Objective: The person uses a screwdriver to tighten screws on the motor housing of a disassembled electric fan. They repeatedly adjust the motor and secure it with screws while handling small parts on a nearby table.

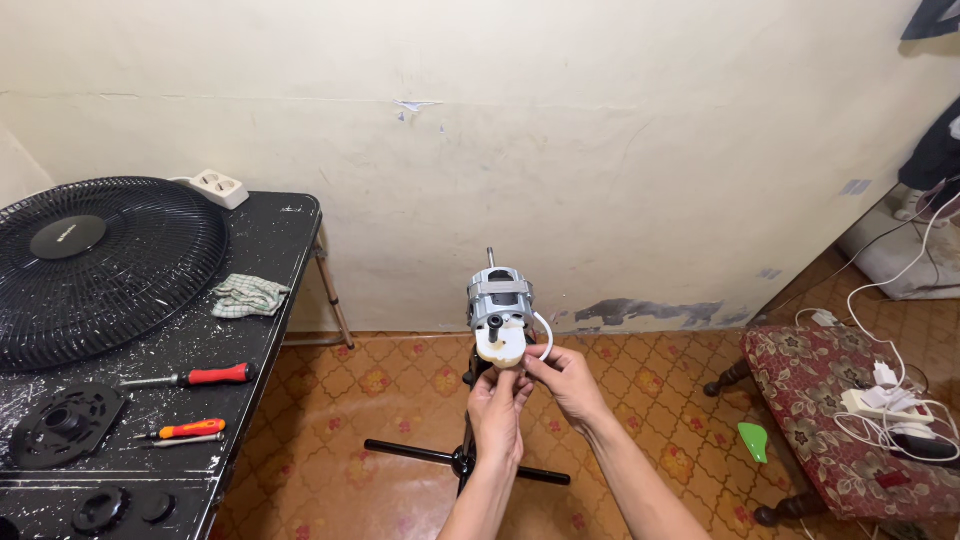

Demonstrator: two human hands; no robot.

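A grey fan motor (499, 298) with a bare shaft pointing up sits atop a black stand (466, 459) on the floor. A cream gearbox piece (501, 345) is fixed at its near end, with a white cable (545, 335) looping off its right side. My left hand (497, 408) grips the stand's neck just under the motor, fingers up at the cream piece. Beside it, my right hand (568, 380) pinches at the cream piece's lower right edge, next to the cable.
A black paint-spattered table (255, 300) at left carries a black fan grille (100, 260), a rag (247, 295), a red screwdriver (205, 377), an orange screwdriver (185, 430), black fan parts (65, 425) and a white socket strip (215, 186). A patterned stool (850, 420) with chargers stands right.
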